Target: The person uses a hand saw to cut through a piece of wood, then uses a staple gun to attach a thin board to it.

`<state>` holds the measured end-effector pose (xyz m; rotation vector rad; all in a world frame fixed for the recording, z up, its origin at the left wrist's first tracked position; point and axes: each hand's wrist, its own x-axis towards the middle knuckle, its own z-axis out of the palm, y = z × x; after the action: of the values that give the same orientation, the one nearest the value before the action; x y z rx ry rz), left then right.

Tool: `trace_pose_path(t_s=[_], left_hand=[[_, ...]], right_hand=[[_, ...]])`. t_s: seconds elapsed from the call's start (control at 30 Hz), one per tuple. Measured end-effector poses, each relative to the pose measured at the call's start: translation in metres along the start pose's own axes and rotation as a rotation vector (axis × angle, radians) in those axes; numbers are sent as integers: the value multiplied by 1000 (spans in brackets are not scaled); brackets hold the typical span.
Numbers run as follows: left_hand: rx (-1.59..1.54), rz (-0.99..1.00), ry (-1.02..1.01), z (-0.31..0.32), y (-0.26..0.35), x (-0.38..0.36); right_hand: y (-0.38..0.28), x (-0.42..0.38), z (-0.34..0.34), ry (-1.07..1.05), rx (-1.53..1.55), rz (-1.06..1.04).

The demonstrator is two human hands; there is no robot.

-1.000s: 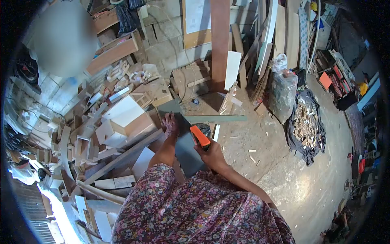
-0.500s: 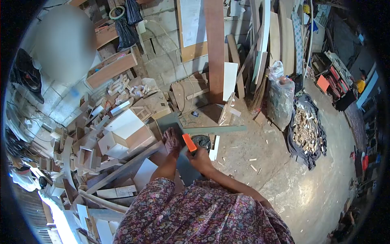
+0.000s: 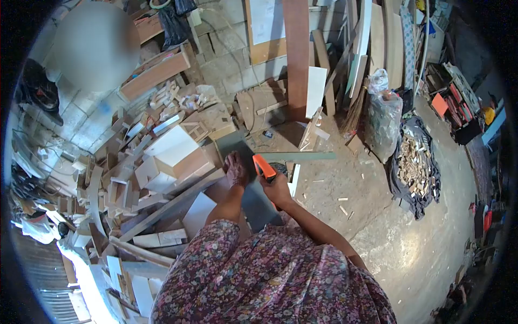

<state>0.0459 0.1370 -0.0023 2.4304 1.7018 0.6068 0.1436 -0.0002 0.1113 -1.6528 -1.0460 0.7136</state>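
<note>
My right hand [image 3: 276, 190] is closed around the handle of an orange and black tool [image 3: 264, 167], seemingly a hand saw whose blade does not show clearly. It is over the right edge of a long dark grey board [image 3: 256, 202]. My left hand [image 3: 236, 169] rests flat on that board, just left of the tool, fingers pointing away from me. Beyond the tool, a thin grey-green strip [image 3: 307, 156] lies crosswise. A dark round object [image 3: 279, 168], partly covered, is beneath the strip.
Wood offcuts and box pieces [image 3: 171, 146] are heaped at the left. Tall boards [image 3: 297, 65] lean on the wall ahead. A filled plastic bag [image 3: 384, 121] and a dark cloth of wood scraps [image 3: 414, 167] stand on the floor at the right.
The whole view has shifted, so most things appear a little further right. The orange tool now sits at a different tilt in my right hand. My left hand stays on the board.
</note>
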Motion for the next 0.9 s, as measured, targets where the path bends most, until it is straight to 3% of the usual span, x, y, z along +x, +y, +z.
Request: trace_pose_path(t_s=[0.1, 0.17, 0.2, 0.37, 0.43, 0.47, 0.57, 0.63, 0.7, 0.73, 0.77, 0.8, 0.9], left_hand=[[-44, -25, 4, 0, -1, -1], [37, -1, -79, -8, 3, -1], [30, 38, 15, -9, 4, -2], [14, 16, -54, -9, 3, -3], [55, 32, 43, -2, 2, -1], [44, -4, -28, -3, 3, 0], [69, 0, 2, -8, 7, -2], [29, -18, -15, -9, 8, 1], [-9, -35, -35, -8, 3, -1], [-56, -34, -44, -7, 1, -3], [-110, -26, -50, -4, 3, 0], [75, -12, -38, -8, 5, 0], [-1, 1, -26, -8, 3, -3]], right_hand=[[3, -8, 7, 44, -32, -84], [0, -9, 5, -7, -14, 17], [-1, -9, 4, -10, -34, -6], [-1, 4, -3, 54, -28, -134], [3, 12, -19, -188, 163, 167], [9, 16, -21, -204, 324, 172], [-2, 15, -30, -254, 410, 269], [7, 11, -9, -191, 270, 188], [9, 1, 8, -2, -1, -231], [5, -2, 13, -14, -48, -116], [2, -4, 7, 3, -59, -127], [-18, -10, -3, -54, -101, -92], [-50, -28, -21, -76, -159, -75]])
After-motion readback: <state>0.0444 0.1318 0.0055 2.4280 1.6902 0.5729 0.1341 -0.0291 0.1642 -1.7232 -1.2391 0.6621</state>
